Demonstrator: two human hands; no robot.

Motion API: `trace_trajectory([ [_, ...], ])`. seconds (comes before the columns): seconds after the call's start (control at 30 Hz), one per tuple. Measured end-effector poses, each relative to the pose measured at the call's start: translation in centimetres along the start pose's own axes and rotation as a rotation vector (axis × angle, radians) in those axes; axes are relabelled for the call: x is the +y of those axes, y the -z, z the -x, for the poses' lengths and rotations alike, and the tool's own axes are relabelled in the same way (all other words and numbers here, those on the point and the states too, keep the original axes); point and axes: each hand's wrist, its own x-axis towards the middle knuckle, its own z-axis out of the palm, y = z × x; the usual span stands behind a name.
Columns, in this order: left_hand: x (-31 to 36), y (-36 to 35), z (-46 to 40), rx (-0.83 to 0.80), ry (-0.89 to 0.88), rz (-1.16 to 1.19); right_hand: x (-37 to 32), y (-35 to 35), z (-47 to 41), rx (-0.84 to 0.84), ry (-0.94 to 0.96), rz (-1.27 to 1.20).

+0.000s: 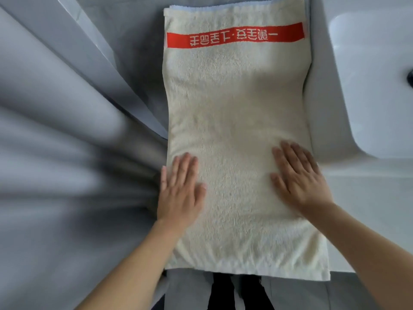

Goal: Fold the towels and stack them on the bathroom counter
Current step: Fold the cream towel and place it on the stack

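1. The towel's [237, 121] near hem hangs just over the counter [366, 193] edge.
2. The left hand [178, 193] lies flat, fingers straight, on the towel's left edge.
3. The right hand [299, 175] lies flat, fingers spread, near its right edge.
4. A red band [234, 35] crosses the far end.
5. A sink [371, 86] sits to the right.

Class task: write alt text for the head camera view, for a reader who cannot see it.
Two open hands, left hand and right hand, press flat on a cream towel with a red printed band, laid lengthwise on a pale counter. A white sink sits at the right, and a light blue edge shows under the towel's far end.
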Motion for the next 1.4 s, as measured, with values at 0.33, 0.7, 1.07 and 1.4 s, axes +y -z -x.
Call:
trace_trajectory([
  [0.33,4.8,-2.0,7.2,-0.006,-0.286,0.016,-4.9,-0.8,9.6,-0.043,0.041,-0.06],
  [0.7,1.9,-0.6,12.4,-0.071,-0.355,-0.07,-6.7,1.5,13.5,-0.013,-1.347,-0.528],
  [1.07,4.8,-0.1,12.5,-0.197,-0.185,-0.325,-8.2,4.4,12.8,-0.12,-1.325,-1.19],
  [1.4,0.5,7.5,10.2,-0.077,0.26,0.197,-4.8,13.0,9.2,0.188,-1.441,-1.88],
])
